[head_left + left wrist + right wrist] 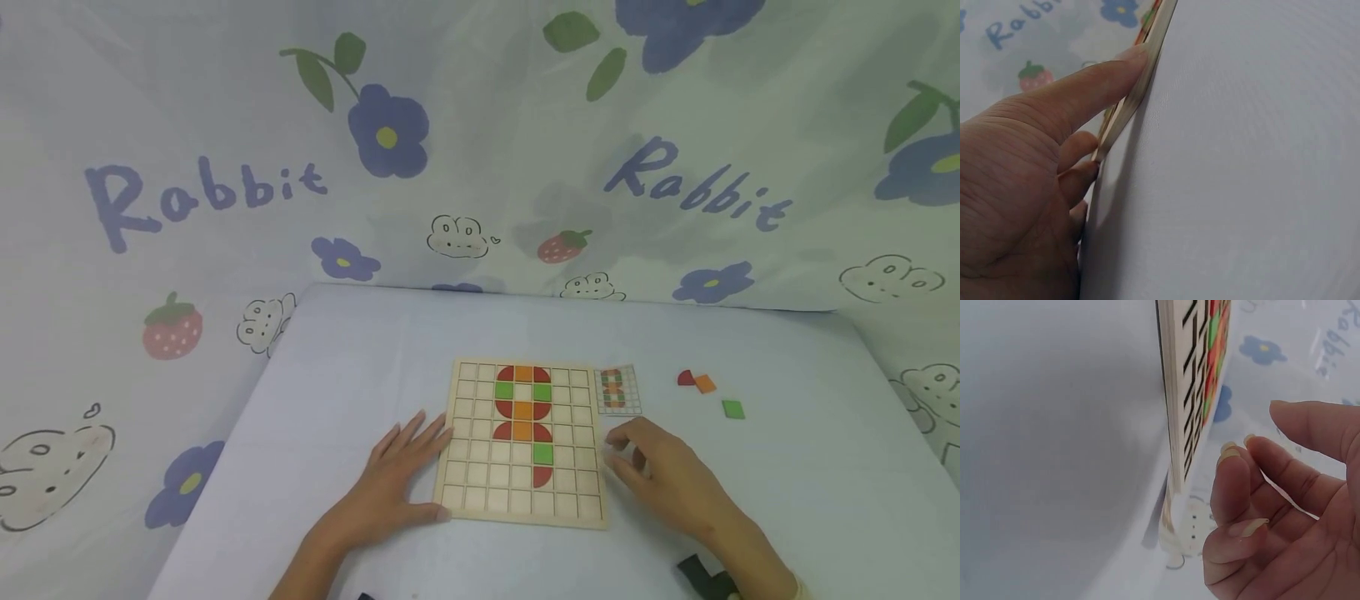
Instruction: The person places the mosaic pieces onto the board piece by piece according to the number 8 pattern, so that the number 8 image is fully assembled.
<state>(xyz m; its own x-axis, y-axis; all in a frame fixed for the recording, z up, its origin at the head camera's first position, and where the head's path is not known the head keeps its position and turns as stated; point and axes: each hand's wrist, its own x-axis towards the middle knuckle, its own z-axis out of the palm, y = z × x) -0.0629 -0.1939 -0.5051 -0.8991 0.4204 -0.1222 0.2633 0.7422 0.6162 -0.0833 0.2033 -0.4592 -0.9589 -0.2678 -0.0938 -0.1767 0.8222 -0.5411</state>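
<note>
A wooden grid board [477, 500] lies on the table with red, orange and green tiles set in its middle columns. My left hand [386, 492] rests at its left side, thumb and fingertips touching the edge. In the left wrist view the thumb [1097, 84] lies on the board's rim. Just right of the board hovers my right hand [675, 479], fingers loosely bent, holding nothing; the right wrist view shows the gap between its thumb and fingers. A small pattern card [630, 393] lies against the board's upper right edge.
Loose tiles lie to the right of the card: a red quarter-round one [686, 378] touching an orange square [706, 384], and a green square [733, 409] nearer. A dark object [697, 575] sits by the right forearm. Printed cloth hangs behind the table.
</note>
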